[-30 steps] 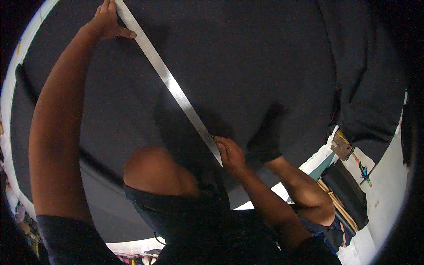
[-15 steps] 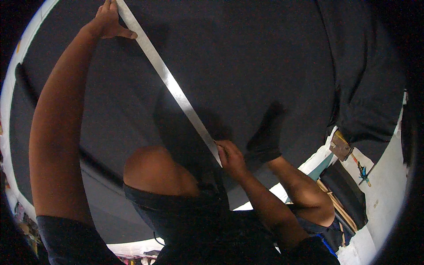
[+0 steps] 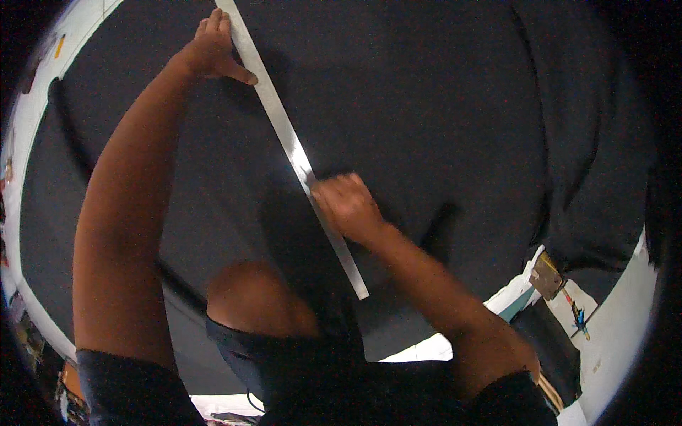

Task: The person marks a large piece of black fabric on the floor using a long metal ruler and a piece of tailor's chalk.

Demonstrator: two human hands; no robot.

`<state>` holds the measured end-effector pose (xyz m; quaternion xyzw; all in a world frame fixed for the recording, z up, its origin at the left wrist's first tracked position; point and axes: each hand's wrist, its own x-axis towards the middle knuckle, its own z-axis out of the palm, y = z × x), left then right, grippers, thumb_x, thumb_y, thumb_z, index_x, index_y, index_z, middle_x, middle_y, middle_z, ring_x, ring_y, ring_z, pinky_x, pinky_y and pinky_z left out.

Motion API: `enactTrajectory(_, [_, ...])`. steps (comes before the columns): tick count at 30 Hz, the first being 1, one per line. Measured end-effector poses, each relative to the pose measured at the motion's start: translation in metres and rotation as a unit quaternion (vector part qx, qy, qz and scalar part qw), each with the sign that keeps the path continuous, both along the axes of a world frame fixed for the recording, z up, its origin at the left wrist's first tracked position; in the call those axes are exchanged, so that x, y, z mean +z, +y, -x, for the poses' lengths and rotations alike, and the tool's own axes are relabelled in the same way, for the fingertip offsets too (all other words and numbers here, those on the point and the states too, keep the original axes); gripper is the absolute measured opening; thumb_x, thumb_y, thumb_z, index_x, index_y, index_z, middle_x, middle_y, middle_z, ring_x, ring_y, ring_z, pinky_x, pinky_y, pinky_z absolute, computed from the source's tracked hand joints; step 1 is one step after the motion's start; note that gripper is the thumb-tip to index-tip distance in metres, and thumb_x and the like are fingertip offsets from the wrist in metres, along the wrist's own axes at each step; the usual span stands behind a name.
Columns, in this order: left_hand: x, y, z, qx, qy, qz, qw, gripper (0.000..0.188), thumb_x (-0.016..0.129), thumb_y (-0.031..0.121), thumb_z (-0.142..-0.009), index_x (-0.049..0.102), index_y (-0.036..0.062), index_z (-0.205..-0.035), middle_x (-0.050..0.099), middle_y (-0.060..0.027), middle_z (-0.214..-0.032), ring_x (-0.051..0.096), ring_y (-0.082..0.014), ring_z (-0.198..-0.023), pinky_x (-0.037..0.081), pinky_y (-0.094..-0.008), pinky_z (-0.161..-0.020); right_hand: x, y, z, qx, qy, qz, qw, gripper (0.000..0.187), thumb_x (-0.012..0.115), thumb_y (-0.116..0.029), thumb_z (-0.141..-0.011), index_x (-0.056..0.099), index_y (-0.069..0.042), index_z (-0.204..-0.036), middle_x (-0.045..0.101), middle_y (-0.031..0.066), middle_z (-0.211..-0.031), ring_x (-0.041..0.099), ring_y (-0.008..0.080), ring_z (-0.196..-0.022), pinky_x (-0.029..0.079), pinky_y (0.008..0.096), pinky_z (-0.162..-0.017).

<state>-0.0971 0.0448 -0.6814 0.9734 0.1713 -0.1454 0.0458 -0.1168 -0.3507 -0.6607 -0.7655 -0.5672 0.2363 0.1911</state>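
A long metal straightedge lies slantwise over a broad black cloth, from the top edge down toward my bent knee. Near its far end my left hand is spread out, with the thumb pressing on the metal and the fingers stretched along its left edge. Midway down the strip, my right hand is closed, its curled fingers against the straightedge's right side. What those fingers hold, if anything, is hidden and slightly blurred.
My bare knee rests over the cloth at the near side. Folds of black fabric run along the right. At lower right are a brownish flat piece, small blue-and-red tools and a dark roll on pale floor.
My right hand has left the straightedge's near end and moved up along its edge. The straightedge and left hand now appear lower and further right, as does the surrounding scene.
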Motion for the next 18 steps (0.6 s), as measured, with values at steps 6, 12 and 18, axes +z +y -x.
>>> enactTrajectory(6, [0.014, -0.010, 0.003, 0.061, 0.022, 0.021, 0.998, 0.155, 0.094, 0.064, -0.039, 0.018, -0.0139, -0.149, 0.017, -0.0347, -0.157, 0.021, -0.0502, -0.146, 0.027, -0.0493, -0.121, 0.006, 0.085, -0.054, 0.014, 0.017, -0.091, 0.996, 0.020, 0.061, -0.013, -0.090, 0.066, -0.007, -0.108, 0.067, 0.0105, -0.098, 0.062, 0.0285, -0.098, 0.044, 0.0435, -0.086])
enactTrajectory(12, [0.032, -0.016, 0.000, 0.098, 0.046, 0.055, 0.993, 0.156, 0.096, 0.060, -0.038, 0.015, -0.0105, -0.151, 0.013, -0.0299, -0.161, 0.018, -0.0477, -0.148, 0.034, -0.0532, -0.117, 0.011, 0.011, -0.033, 0.133, 0.018, 0.007, 0.991, 0.027, 0.064, -0.011, -0.082, 0.065, -0.006, -0.109, 0.065, 0.0104, -0.104, 0.060, 0.0283, -0.105, 0.044, 0.0447, -0.091])
enactTrajectory(18, [0.034, -0.016, 0.000, 0.138, 0.084, 0.072, 0.984, 0.152, 0.096, 0.057, -0.045, 0.010, -0.0016, -0.156, 0.006, -0.0169, -0.166, 0.011, -0.0371, -0.152, 0.036, -0.0665, -0.110, 0.008, 0.036, -0.049, 0.160, 0.009, 0.021, 0.987, 0.029, 0.059, -0.011, -0.087, 0.063, -0.008, -0.116, 0.063, 0.0108, -0.102, 0.059, 0.0303, -0.108, 0.045, 0.0467, -0.093])
